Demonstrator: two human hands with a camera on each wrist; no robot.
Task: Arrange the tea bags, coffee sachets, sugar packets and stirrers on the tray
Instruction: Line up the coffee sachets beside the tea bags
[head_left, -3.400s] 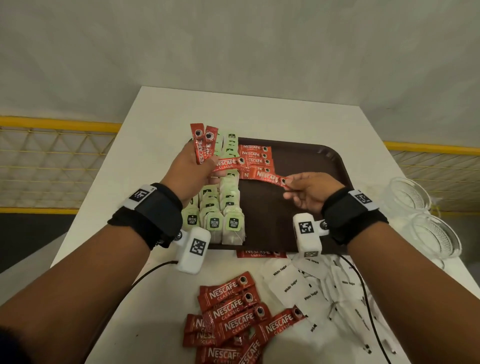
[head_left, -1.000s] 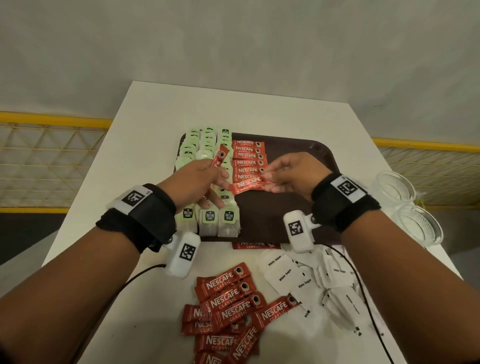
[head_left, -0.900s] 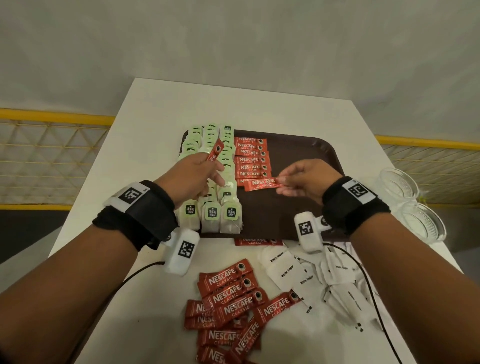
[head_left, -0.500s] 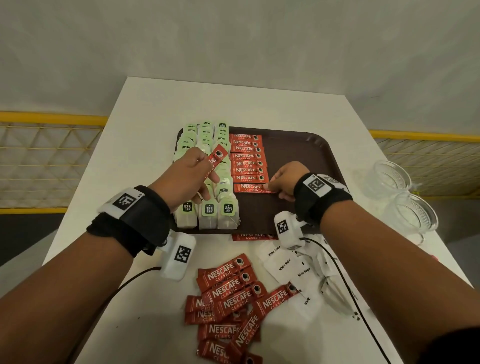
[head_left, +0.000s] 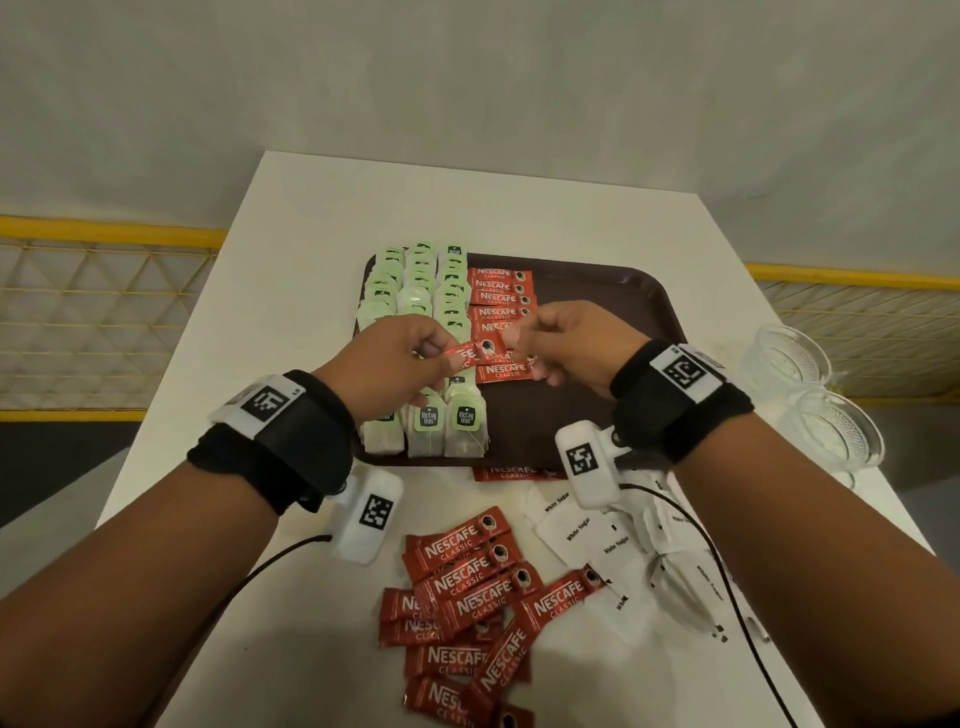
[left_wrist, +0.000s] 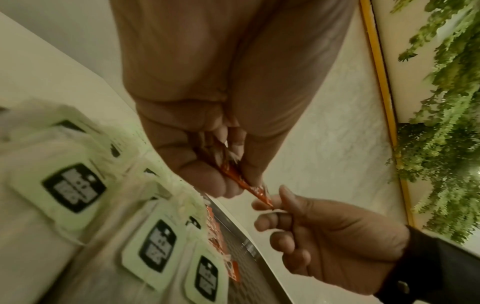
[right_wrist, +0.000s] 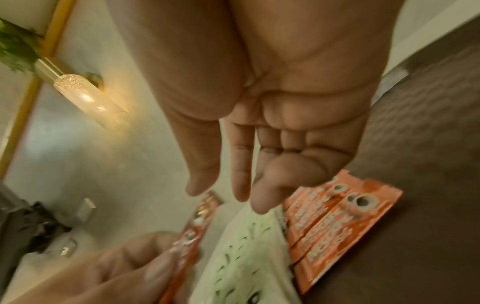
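Observation:
A dark brown tray (head_left: 623, 312) holds three columns of green-tagged tea bags (head_left: 415, 301) at its left and a column of red coffee sachets (head_left: 501, 299) beside them. Above the tea bags my left hand (head_left: 441, 351) pinches one red coffee sachet (head_left: 470, 353) by its end. My right hand (head_left: 519, 338) has its thumb and forefinger on either side of the sachet's free end. The right wrist view shows a gap between those fingers (right_wrist: 241, 185), with the sachet (right_wrist: 200, 216) below them. In the left wrist view the sachet (left_wrist: 244, 185) points at the right hand (left_wrist: 272, 197).
Several loose coffee sachets (head_left: 478, 587) lie on the white table in front of the tray, with white sugar packets (head_left: 587, 535) to their right. One sachet (head_left: 514, 473) pokes out under the tray's near edge. Two clear glass bowls (head_left: 810, 395) stand at the right edge.
My right hand laid its sachet at the near end of the coffee column, then rose to the sachet in my left hand. The left hand swung that sachet rightward.

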